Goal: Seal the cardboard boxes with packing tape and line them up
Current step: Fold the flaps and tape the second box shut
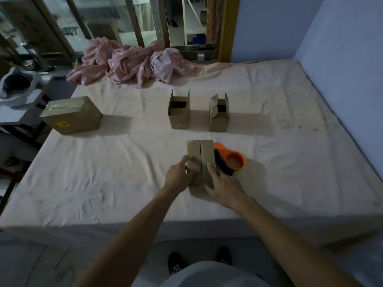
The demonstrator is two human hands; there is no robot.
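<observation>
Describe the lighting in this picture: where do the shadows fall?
Head view: dim overall; the taped box and the tape dispenser throw shadows to the right across the sheet, so light comes from the left; wide-angle lens bends border lines.

**Dim, blue-tinted view lit from 9 o'clock**

The scene is underexposed with a cool cast. The brightest patch is the glass doors (93,23) at 11 o'clock. Light falls from 9 o'clock: the sealed box (72,116), the left open box (179,112), the right open box (219,116), the near box (200,160) and the tape dispenser (232,161) all throw soft shadows toward 3 o'clock across the sheet (103,172). A faint sheen sits on the sealed box's taped top (no hard glare). Detail is soft and smeared. Wide-angle bowing bends the bed's edge at 6 o'clock and tilts the wall (342,38) at 2 o'clock.
</observation>
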